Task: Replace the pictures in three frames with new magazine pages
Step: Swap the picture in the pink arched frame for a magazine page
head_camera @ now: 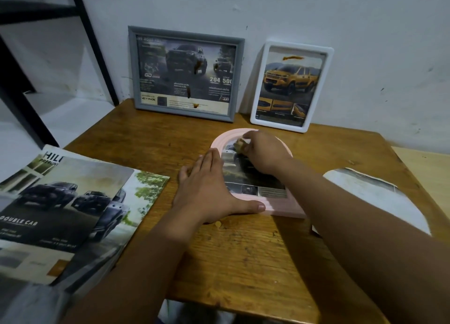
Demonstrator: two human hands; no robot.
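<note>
A pink arch-topped frame (282, 208) lies flat in the middle of the wooden table (243, 250), with a car magazine page (253, 181) laid in it. My left hand (207, 189) lies flat with straight fingers on the frame's left edge, thumb along its bottom rail. My right hand (261, 151) pinches a small tan piece (239, 145) over the top of the page. A grey frame (186, 73) and a white frame (292, 86) lean against the wall, each showing a truck picture.
Car magazines (63, 214) lie spread at the table's left, overhanging its edge. A cut, curved paper piece (372, 197) lies at the right. Black metal shelf legs (95, 43) stand at the back left. A lighter table surface (428, 172) adjoins on the right.
</note>
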